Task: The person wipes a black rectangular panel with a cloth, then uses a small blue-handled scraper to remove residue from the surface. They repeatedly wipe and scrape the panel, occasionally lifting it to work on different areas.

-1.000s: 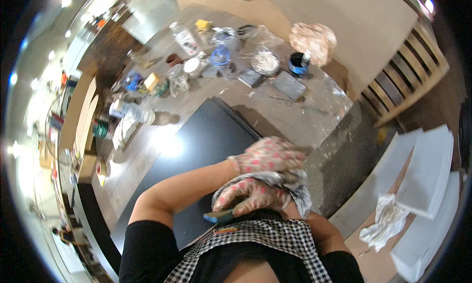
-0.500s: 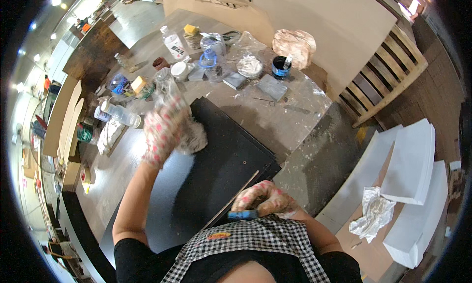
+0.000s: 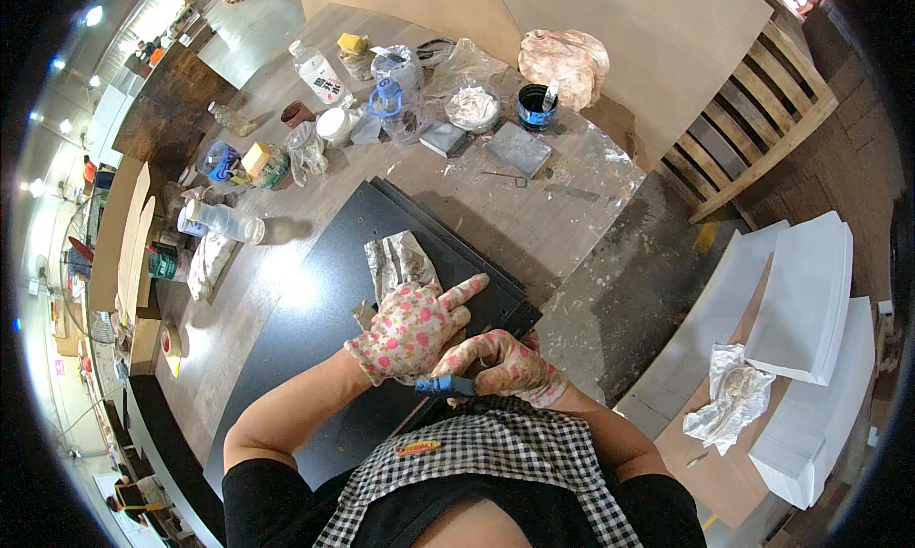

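Observation:
My left hand [image 3: 410,327], in a white glove with pink flowers, lies over the glossy black panel [image 3: 329,291]. A crumpled grey-white rag [image 3: 400,259] sticks out from under its closed fingers, while the forefinger points out to the right. Just beside it, near the panel's front edge, my right hand [image 3: 510,365] wears a matching glove and grips a small blue block [image 3: 445,386]. The block's exact kind is unclear. Both hands are close together in front of my checked apron [image 3: 477,448].
Beyond the panel, the table holds a clear bottle [image 3: 319,74], a blue-lidded jug [image 3: 391,105], a dark paint pot [image 3: 537,110] and grey flat blocks [image 3: 520,152]. Plastic bottles [image 3: 226,221] stand at left. White boards [image 3: 801,300] and a crumpled cloth [image 3: 732,397] lie at right.
My left hand has come from the panel's far left toward me and to the right, bringing the rag beside my right hand. The right hand has shifted slightly left with the blue block.

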### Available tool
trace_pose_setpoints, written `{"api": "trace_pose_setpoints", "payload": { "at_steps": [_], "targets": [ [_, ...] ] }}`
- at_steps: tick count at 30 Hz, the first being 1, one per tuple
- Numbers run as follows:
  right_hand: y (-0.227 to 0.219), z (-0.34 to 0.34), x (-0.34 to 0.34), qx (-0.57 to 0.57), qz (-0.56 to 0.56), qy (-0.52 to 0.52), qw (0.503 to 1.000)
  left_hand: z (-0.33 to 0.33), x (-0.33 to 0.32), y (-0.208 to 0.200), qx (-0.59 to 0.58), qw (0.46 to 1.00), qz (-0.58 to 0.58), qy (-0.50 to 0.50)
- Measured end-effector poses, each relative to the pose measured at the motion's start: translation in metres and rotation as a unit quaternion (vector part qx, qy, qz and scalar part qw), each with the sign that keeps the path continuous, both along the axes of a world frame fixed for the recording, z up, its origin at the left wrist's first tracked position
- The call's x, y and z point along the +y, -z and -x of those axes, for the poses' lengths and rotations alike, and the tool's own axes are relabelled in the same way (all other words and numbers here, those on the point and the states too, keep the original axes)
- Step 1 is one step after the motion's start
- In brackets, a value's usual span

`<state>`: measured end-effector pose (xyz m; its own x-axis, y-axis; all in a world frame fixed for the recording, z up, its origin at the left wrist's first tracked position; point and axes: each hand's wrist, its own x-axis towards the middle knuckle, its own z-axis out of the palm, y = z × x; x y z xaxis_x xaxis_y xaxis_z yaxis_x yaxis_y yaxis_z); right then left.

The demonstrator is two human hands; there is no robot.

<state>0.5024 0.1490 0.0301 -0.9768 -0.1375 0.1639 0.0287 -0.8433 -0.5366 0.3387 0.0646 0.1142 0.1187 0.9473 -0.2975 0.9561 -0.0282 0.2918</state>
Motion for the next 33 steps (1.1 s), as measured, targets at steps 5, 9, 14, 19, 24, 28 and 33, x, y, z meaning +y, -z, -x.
{"api": "trace_pose_setpoints", "payload": {
  "at_steps": [5, 9, 14, 19, 24, 28, 33],
  "targets": [
    [0.006, -0.002, 0.003, 0.028, 0.085, 0.014, 0.996, -0.001, 0.007, 0.005, -0.026, 0.999, -0.015, -0.014],
    [0.005, -0.008, 0.005, 0.015, 0.052, 0.027, 0.998, 0.001, -0.007, 0.017, -0.009, 0.996, -0.09, 0.014],
    [-0.001, -0.019, 0.003, -0.005, 0.05, 0.071, 0.996, 0.002, -0.006, 0.048, -0.005, 0.96, -0.279, 0.019],
    [-0.008, -0.026, 0.003, -0.03, 0.004, 0.075, 0.997, 0.081, 0.03, 0.064, 0.088, 0.938, -0.251, -0.222],
    [-0.015, -0.039, 0.009, -0.012, -0.098, 0.179, 0.979, 0.082, 0.034, 0.06, 0.159, 0.94, -0.188, -0.237],
    [-0.018, -0.05, 0.036, 0.002, -0.179, 0.312, 0.933, -0.035, 0.025, 0.073, -0.032, 0.968, -0.246, 0.038],
    [-0.015, -0.051, 0.088, -0.054, -0.161, 0.357, 0.919, 0.045, -0.003, 0.062, 0.022, 0.935, -0.26, -0.238]
  ]
}}
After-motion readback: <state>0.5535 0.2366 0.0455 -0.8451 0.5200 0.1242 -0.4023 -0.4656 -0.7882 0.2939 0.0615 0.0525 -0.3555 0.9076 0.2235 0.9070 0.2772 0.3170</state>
